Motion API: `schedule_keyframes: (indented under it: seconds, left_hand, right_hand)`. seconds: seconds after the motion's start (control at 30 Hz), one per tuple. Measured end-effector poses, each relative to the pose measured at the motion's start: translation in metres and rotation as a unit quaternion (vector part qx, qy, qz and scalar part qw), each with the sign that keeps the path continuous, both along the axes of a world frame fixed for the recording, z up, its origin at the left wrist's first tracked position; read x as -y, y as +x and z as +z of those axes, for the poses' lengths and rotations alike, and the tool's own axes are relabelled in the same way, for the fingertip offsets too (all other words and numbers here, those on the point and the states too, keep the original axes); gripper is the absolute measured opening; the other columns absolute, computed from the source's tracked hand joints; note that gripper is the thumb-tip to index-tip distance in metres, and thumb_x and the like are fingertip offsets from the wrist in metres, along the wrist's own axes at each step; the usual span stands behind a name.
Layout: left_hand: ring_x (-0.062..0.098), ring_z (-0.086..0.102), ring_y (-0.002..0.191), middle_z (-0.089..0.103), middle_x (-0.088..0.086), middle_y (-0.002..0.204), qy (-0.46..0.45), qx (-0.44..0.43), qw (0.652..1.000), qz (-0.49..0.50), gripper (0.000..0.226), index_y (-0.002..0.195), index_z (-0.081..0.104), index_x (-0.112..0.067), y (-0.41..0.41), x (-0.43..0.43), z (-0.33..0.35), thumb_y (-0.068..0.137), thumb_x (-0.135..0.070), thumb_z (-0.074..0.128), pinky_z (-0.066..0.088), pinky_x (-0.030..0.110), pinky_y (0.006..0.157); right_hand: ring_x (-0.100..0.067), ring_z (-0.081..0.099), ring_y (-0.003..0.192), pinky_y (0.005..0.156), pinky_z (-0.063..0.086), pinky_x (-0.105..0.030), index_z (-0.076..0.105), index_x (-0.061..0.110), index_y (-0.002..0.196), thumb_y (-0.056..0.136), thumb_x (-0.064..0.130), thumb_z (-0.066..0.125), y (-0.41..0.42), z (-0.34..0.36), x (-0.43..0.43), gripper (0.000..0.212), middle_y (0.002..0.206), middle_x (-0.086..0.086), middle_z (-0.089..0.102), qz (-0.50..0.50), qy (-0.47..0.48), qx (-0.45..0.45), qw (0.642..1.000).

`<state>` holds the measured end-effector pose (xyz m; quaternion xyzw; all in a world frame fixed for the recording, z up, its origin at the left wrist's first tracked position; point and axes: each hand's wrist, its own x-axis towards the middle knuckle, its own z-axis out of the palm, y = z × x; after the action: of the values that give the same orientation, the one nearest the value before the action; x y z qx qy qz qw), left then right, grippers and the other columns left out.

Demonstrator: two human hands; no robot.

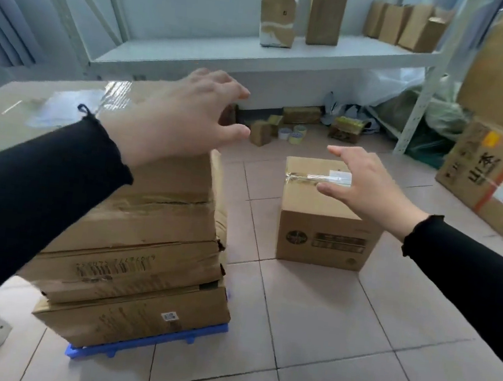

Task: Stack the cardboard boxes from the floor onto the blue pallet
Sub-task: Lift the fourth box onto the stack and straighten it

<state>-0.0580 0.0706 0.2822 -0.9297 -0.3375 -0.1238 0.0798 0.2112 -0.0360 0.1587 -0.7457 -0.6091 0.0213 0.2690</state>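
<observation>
On floor tiles right of blue pallet (144,345), small taped box (325,220) sits unlifted; left hand (185,123) & right hand (366,187) both spread, empty; pallet stack (144,240) leans w/ crushed corners; adding weight could topple it.

Both arms, in black sleeves, reach forward from the lower corners of the frame. The left hand (186,120) sits left of centre, palm down, fingers spread. The right hand (369,188) sits right of centre, fingers extended and empty.
</observation>
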Motion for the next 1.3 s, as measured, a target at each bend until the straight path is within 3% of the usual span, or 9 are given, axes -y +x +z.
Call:
schedule_keyframes:
  seconds: [0.23,0.47,0.63,0.73,0.8,0.9,1.0,1.17,1.3]
  left_hand:
    - [0.022,0.037,0.145,0.044,0.002,0.157,-0.013,-0.046,0.998,-0.044,0.070,0.158,0.038,-0.023,0.121,0.014,-0.061,0.098,-0.055,0.052,0.036,0.043,0.113]
    - [0.024,0.040,0.141,0.044,0.003,0.156,-0.140,-0.114,0.983,0.024,0.072,0.159,0.035,-0.022,0.178,-0.012,-0.179,0.096,-0.050,0.058,0.044,0.044,0.105]
    - [0.028,0.042,0.141,0.042,0.010,0.157,-0.245,-0.030,0.963,0.105,0.073,0.159,0.032,-0.014,0.183,-0.045,-0.257,0.097,-0.042,0.060,0.039,0.040,0.109]
    - [0.029,0.052,0.130,0.052,0.011,0.148,-0.349,0.101,0.917,0.163,0.066,0.153,0.039,-0.009,0.186,-0.059,-0.286,0.099,-0.039,0.062,0.041,0.031,0.093]
    - [0.024,0.056,0.119,0.057,0.008,0.141,-0.448,0.181,0.854,0.191,0.063,0.152,0.040,-0.010,0.194,-0.067,-0.299,0.101,-0.043,0.059,0.039,0.030,0.091]
    - [0.019,0.058,0.118,0.063,-0.002,0.126,-0.568,0.291,0.742,0.203,0.053,0.144,0.048,-0.014,0.208,-0.076,-0.311,0.104,-0.048,0.051,0.041,0.032,0.097]
    - [0.011,0.061,0.105,0.067,-0.004,0.122,-0.606,0.364,0.682,0.187,0.042,0.140,0.051,-0.022,0.215,-0.082,-0.320,0.105,-0.044,0.051,0.046,0.033,0.094]
    - [0.007,0.056,0.098,0.061,-0.010,0.112,-0.619,0.403,0.648,0.186,0.036,0.138,0.045,-0.029,0.217,-0.071,-0.315,0.104,-0.036,0.056,0.045,0.025,0.076]
    - [0.004,0.054,0.100,0.059,-0.012,0.115,-0.610,0.401,0.658,0.184,0.041,0.141,0.043,-0.032,0.208,-0.060,-0.308,0.103,-0.039,0.056,0.042,0.023,0.075]
  right_hand:
    - [-0.029,0.035,0.143,0.114,0.029,-0.037,0.038,0.015,0.158,0.092,0.040,0.072,0.084,-0.043,0.032,0.078,0.156,-0.009,0.044,-0.081,-0.061,-0.012,0.995]
    - [-0.028,0.034,0.149,0.117,0.031,-0.040,0.032,0.015,0.160,0.093,0.038,0.071,0.143,-0.122,0.050,0.081,0.162,-0.008,0.039,-0.134,-0.134,-0.071,0.979]
    - [-0.027,0.031,0.153,0.119,0.029,-0.039,0.024,0.012,0.163,0.094,0.035,0.071,0.174,-0.182,0.037,0.087,0.168,-0.009,0.030,-0.150,-0.170,-0.153,0.962]
    - [-0.029,0.036,0.151,0.116,0.034,-0.040,0.023,0.012,0.163,0.093,0.033,0.073,0.183,-0.208,0.021,0.088,0.167,-0.010,0.031,-0.157,-0.185,-0.205,0.948]
    - [-0.031,0.043,0.145,0.111,0.040,-0.041,0.025,0.016,0.163,0.091,0.031,0.075,0.187,-0.223,0.009,0.089,0.163,-0.010,0.038,-0.153,-0.185,-0.239,0.941]
    - [-0.029,0.053,0.134,0.095,0.045,-0.035,0.029,0.022,0.160,0.090,0.025,0.076,0.193,-0.243,-0.007,0.085,0.151,-0.004,0.052,-0.135,-0.172,-0.297,0.930]
    - [-0.024,0.055,0.128,0.093,0.041,-0.030,0.027,0.023,0.159,0.090,0.011,0.076,0.191,-0.254,-0.020,0.085,0.132,0.005,0.056,-0.122,-0.126,-0.403,0.898]
    - [-0.019,0.058,0.121,0.082,0.047,-0.023,0.028,0.023,0.155,0.084,0.011,0.084,0.174,-0.262,-0.031,0.091,0.119,0.011,0.061,-0.148,-0.020,-0.539,0.829]
    - [-0.016,0.059,0.118,0.094,0.047,-0.030,0.029,0.024,0.154,0.083,0.016,0.085,0.166,-0.261,-0.019,0.091,0.120,0.014,0.062,-0.139,0.008,-0.546,0.826]
